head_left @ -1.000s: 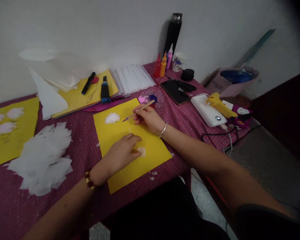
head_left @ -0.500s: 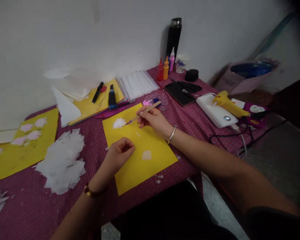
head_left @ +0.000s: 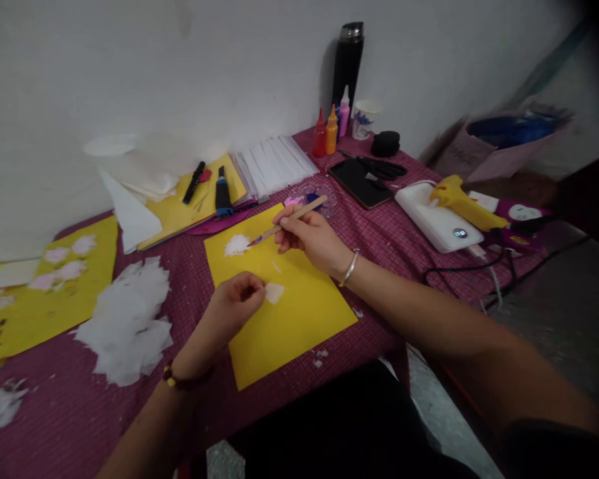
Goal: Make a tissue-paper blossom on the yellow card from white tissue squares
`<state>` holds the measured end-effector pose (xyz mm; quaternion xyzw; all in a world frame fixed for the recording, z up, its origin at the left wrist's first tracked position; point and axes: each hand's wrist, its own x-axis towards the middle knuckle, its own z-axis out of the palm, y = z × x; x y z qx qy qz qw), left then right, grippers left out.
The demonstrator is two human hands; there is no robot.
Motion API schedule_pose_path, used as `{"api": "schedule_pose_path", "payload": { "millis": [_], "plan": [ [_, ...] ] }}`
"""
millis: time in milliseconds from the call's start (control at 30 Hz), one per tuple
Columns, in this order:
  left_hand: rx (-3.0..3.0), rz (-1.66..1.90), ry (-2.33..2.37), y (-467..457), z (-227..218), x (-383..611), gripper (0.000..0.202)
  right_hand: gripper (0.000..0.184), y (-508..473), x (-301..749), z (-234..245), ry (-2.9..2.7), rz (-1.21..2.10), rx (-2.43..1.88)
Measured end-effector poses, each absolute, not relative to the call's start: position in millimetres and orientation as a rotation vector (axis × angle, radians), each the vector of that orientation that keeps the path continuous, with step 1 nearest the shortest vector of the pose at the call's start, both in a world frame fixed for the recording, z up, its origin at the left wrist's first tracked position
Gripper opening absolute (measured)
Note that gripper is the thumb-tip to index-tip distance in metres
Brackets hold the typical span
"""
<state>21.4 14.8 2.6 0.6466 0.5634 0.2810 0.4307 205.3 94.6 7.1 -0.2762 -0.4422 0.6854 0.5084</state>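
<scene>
A yellow paper sheet (head_left: 299, 319) lies on the red checked tablecloth in front of me. My right hand (head_left: 309, 236) is closed round a wooden paintbrush (head_left: 289, 219), whose tip points at a white tissue tuft (head_left: 236, 245) stuck near the sheet's far corner. My left hand (head_left: 234, 306) pinches a small white tissue piece (head_left: 273, 293) just above the sheet's middle. A clear paint palette (head_left: 312, 195) with pink and blue paint sits behind my right hand.
A pile of torn white tissue (head_left: 124, 326) lies at the left, beside another yellow sheet with pink tufts (head_left: 50, 279). Paint bottles (head_left: 329, 130), a black flask (head_left: 347, 63), a cup (head_left: 364, 120), a tablet (head_left: 359, 183), a white power bank (head_left: 436, 219) and a yellow glue gun (head_left: 462, 203) stand at the back right.
My left hand pulled back from the sheet, then picked up the small tissue piece and now holds it pinched. My right hand brought the brush tip closer to the white tuft.
</scene>
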Motion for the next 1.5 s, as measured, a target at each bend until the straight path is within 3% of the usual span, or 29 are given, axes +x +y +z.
{"api": "schedule_pose_path", "payload": {
  "millis": [233,667,833,1000,1233,1400,1500],
  "plan": [
    [1.028,1.23,1.507,7.5,0.0,-3.8,0.015,0.014,69.1,197.4,10.0,-1.384,1.623,-0.528],
    [0.952,1.356,1.468,3.2,4.9,7.7,0.014,0.008,59.9,187.0,-0.4,-1.616,1.515,-0.609],
    [0.762,1.509,1.336,1.4,9.2,10.2,0.027,0.014,57.8,186.2,2.9,-1.526,1.513,-0.594],
    [0.704,1.513,1.117,3.6,2.9,8.8,0.021,0.024,57.3,185.0,7.7,-1.375,1.573,-0.626],
    [1.309,1.577,1.326,-2.5,4.3,9.2,0.006,0.031,56.6,181.0,5.7,-1.205,1.687,-0.717],
    [2.122,1.409,1.414,-12.9,1.1,1.9,0.021,0.025,53.9,178.8,-2.8,-0.838,2.019,-0.721],
    [2.089,1.306,1.424,-15.1,-1.2,4.5,0.015,0.022,57.0,181.3,-4.2,-0.722,2.175,-0.709]
  ]
}}
